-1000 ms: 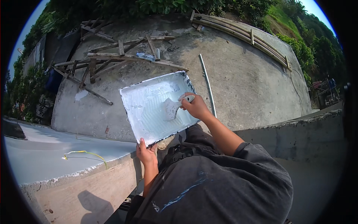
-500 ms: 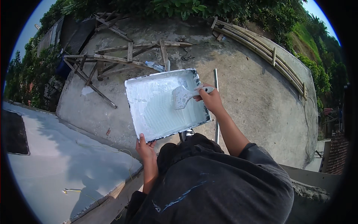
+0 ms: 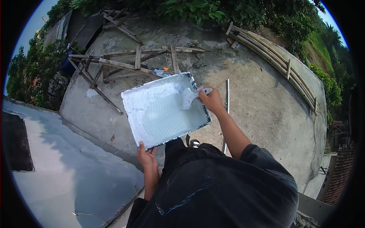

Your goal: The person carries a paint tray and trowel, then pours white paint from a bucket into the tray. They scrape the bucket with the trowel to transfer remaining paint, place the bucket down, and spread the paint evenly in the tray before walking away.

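My left hand (image 3: 147, 155) grips the near left corner of a paint tray (image 3: 130, 112), thumb over the rim and fingers underneath. The tray is coated in white paint, with dark patches along its edges and ridges across its bottom. In my right hand (image 3: 211, 100) is a paintbrush (image 3: 188, 99), its handle pinched between thumb and fingers. The brush's wide, white-coated head points left, over the right part of the tray. Whether the bristles touch the paint I cannot tell.
Wooden frames (image 3: 121, 65) lie on the concrete floor (image 3: 262, 110) beyond the tray, with a plastic bottle (image 3: 161, 72) beside them. Bamboo poles (image 3: 273, 57) lie at the far right. A pale wall top (image 3: 57, 152) fills the lower left. A long thin bar (image 3: 227, 93) lies right of the tray.
The tray has shifted slightly left and nearer, with my left hand on it. The brush has turned and its head has moved a little to the right.
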Action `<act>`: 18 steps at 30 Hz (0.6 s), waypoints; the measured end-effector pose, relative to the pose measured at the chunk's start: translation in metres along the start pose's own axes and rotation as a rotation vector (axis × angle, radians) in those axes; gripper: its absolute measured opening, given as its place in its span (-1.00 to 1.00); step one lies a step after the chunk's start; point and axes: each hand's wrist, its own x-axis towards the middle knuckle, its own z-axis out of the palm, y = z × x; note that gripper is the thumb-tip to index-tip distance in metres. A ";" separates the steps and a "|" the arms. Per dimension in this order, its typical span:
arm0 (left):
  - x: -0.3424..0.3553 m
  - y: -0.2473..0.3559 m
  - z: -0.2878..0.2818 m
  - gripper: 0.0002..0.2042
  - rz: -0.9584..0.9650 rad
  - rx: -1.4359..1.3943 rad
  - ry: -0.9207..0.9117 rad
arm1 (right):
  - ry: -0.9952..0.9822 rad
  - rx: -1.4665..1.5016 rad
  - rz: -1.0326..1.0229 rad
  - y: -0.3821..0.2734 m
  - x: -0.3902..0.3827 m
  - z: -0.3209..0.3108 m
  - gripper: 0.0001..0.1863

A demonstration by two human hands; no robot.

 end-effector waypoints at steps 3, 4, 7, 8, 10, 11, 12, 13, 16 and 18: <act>0.037 0.018 0.014 -0.53 0.007 0.025 0.023 | 0.021 0.170 0.036 -0.005 0.039 0.005 -0.82; 0.051 0.025 0.019 -0.53 0.012 0.022 0.014 | 0.014 0.200 0.029 -0.020 0.049 0.017 -0.82; 0.091 0.051 0.029 -0.53 0.015 0.041 -0.019 | -0.059 0.203 -0.013 -0.059 0.068 0.063 -0.82; 0.104 0.061 0.033 -0.53 0.014 0.054 -0.035 | -0.093 0.188 -0.035 -0.070 0.076 0.081 -0.82; 0.129 0.081 0.044 -0.54 0.014 0.051 -0.052 | -0.201 0.166 -0.087 -0.082 0.091 0.121 -0.82; 0.138 0.091 0.052 -0.55 0.013 0.033 -0.053 | -0.258 0.155 -0.112 -0.088 0.100 0.139 -0.82; 0.146 0.099 0.055 -0.56 0.011 0.017 -0.049 | -0.276 0.132 -0.118 -0.091 0.109 0.155 -0.81; 0.158 0.105 0.054 -0.55 0.011 0.007 -0.056 | -0.295 0.109 -0.124 -0.091 0.118 0.171 -0.81; 0.187 0.127 0.047 -0.56 0.018 -0.024 -0.051 | -0.282 0.076 -0.097 -0.092 0.146 0.199 -0.80; 0.199 0.140 0.041 -0.57 0.020 -0.047 -0.021 | -0.226 0.057 -0.093 -0.084 0.171 0.203 -0.79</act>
